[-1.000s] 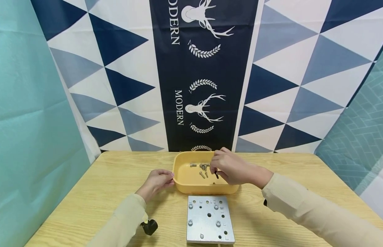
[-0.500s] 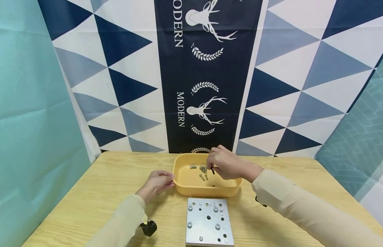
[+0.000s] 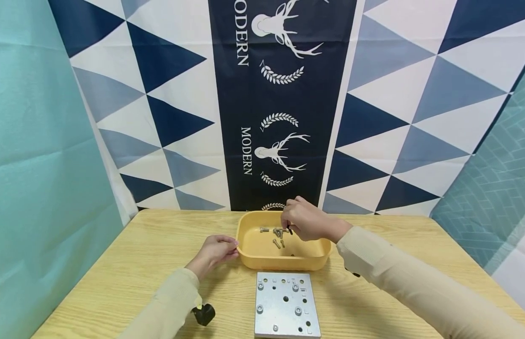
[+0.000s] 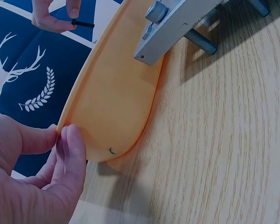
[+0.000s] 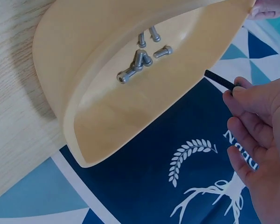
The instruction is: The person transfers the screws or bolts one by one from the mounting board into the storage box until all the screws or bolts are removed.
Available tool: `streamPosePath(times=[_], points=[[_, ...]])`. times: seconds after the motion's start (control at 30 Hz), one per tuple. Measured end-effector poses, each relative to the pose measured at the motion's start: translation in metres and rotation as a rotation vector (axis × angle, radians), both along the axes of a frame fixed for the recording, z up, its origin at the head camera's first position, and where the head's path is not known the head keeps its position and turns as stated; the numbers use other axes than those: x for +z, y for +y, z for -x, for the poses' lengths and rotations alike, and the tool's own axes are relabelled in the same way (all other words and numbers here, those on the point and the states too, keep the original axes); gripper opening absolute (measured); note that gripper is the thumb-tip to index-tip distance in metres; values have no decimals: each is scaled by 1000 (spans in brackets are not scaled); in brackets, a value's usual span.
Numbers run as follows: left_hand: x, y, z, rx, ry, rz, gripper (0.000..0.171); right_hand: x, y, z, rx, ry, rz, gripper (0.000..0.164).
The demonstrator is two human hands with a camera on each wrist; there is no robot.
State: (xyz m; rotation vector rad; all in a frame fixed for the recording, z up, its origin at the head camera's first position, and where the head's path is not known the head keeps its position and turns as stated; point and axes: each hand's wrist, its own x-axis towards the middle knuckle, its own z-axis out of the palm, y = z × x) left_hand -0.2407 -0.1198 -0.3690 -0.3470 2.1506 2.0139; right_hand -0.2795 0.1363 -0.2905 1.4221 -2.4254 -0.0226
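Observation:
My left hand (image 3: 214, 251) pinches the left end of the yellow plastic bin (image 3: 283, 262) by its rim, thumb on one side and fingers on the other, as the left wrist view shows. Over the bin's right half, my right hand (image 3: 304, 220) holds a black threaded screw (image 5: 219, 80) between thumb and fingertips. Its threaded shaft sticks out, while the held end is hidden by the fingers. Several silver socket-head bolts (image 5: 139, 59) lie inside the bin, some in a small pile. One small dark piece (image 3: 293, 255) shows near the bin's front wall.
In front of the bin is a silver metal plate (image 3: 283, 320) with holes and several bolts (image 3: 298, 310) set in it; bolt shanks (image 4: 201, 42) protrude underneath. The wooden table (image 3: 160, 245) meets a patterned cloth (image 3: 279, 103) at the back.
My right hand has shifted slightly left and toward the back over the bin, still holding the black screw. My left hand stays at the rim.

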Motion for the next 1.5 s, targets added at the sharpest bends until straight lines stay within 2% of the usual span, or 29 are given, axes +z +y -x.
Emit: streamPosePath(times=[0.5, 0.87, 1.0, 1.2, 1.5], points=[[0, 0, -1, -1, -3, 8, 18, -1, -3, 16, -41, -18, -40, 26], [-2, -1, -1, 8, -11, 9, 16, -3, -2, 14, -47, -24, -57, 24], [-1, -1, 2, 7, -13, 7, 17, -4, 0, 7, -29, -18, -37, 22], [-1, 0, 2, 0, -13, 2, 19, -8, 4, -14, 31, 8, -16, 24], [1, -2, 1, -4, -21, 15, 19, -19, 7, -44, 62, 24, 41, 28]])
